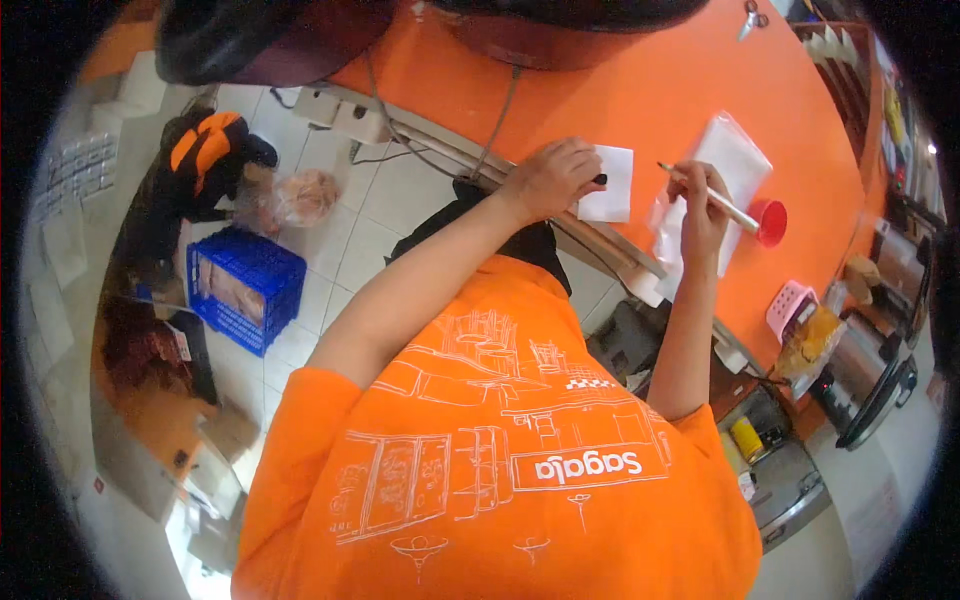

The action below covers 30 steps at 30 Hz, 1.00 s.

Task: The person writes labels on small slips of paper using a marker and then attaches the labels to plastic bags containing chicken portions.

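My left hand (553, 178) rests at the table's near edge, its fingertips closed on a small black cap (600, 179) over a small white sheet of paper (616, 169). To the right, my right hand (701, 195) grips a white marker pen (729, 208), whose dark tip points up and left. The pen is held clear of the paper. Under and behind my right hand lies a stack of clear plastic bags (739, 161) on the orange table (607, 97). A red round container (770, 223) stands right beside the pen's rear end.
Scissors (752, 19) lie at the table's far right. A pink basket (789, 306) and a yellow-filled plastic bag (814, 345) are at the right edge. Cables (504, 112) hang over the near edge. A blue crate (246, 289) is on the floor at left, near another person (206, 150).
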Tool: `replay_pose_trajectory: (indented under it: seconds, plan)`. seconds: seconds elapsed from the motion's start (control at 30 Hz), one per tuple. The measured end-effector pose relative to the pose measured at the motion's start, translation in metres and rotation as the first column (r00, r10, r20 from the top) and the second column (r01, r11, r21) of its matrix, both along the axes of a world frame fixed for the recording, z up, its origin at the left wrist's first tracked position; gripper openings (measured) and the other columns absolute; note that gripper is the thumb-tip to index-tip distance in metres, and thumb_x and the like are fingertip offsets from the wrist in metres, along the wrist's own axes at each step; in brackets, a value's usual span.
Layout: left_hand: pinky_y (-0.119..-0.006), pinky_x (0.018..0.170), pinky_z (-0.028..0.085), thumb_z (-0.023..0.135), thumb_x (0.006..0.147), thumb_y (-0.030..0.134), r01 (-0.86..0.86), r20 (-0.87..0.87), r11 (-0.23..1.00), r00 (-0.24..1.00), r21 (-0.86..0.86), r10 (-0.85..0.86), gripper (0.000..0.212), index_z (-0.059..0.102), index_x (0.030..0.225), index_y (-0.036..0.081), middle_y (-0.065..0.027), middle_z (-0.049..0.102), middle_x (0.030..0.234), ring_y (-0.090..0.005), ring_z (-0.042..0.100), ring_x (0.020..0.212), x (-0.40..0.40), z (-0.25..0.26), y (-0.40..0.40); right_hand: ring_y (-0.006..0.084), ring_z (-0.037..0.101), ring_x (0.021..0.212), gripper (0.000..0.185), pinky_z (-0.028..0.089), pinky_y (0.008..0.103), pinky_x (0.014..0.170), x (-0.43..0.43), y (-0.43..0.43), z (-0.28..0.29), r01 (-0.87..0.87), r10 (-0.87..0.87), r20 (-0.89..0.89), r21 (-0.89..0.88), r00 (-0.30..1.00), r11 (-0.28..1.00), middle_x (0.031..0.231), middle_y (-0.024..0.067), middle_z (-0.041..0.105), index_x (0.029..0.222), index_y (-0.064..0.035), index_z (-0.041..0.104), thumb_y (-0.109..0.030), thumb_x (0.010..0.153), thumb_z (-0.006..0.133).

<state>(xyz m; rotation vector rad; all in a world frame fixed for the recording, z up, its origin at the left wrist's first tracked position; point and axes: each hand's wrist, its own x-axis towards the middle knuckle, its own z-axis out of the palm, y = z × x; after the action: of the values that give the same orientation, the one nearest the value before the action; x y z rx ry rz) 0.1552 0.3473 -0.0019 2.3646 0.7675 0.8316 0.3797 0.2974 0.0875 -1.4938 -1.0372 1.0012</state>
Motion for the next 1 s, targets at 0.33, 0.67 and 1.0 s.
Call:
replay_pose_trajectory:
  seconds: [0.33,0.67,1.0]
  plan:
    - [-0.045,0.108,0.044,0.073,0.084,0.028,0.087,-0.037,0.991,0.996,0.1,-0.084,0.038,0.064,0.112,0.004,-0.0114,0.063,0.123,-0.0287,0.056,0.121,-0.011,0.001,0.0,0.011,0.062,0.072,0.015,0.052,0.0257,0.063,-0.059,-0.003,-0.07,0.172,-0.172,-0.105,-0.011,0.979,0.985,0.092,0.0056,0.065,0.106,-0.0008,0.058,-0.007,0.095,0.066]
    - [-0.044,0.111,0.041,0.072,0.081,0.026,0.072,-0.104,0.985,0.993,0.157,-0.056,0.033,0.065,0.106,0.005,-0.0095,0.062,0.124,-0.0266,0.056,0.123,-0.016,-0.005,-0.007,0.0123,0.063,0.062,0.01,0.051,0.0268,0.057,-0.061,0.006,-0.063,-0.001,-0.018,0.342,0.055,0.94,0.998,0.073,0.0075,0.066,0.089,-0.0017,0.062,-0.007,0.085,0.07]
    - [-0.045,0.111,0.042,0.069,0.084,0.028,0.077,-0.114,0.986,0.992,0.146,-0.06,0.032,0.066,0.106,0.005,-0.0107,0.062,0.125,-0.0275,0.055,0.125,-0.015,-0.003,-0.006,0.0187,0.063,0.059,0.011,0.052,0.0307,0.055,-0.062,0.009,-0.064,-0.056,0.022,0.429,0.066,0.903,0.996,0.072,0.0098,0.064,0.087,-0.0029,0.064,-0.008,0.083,0.073]
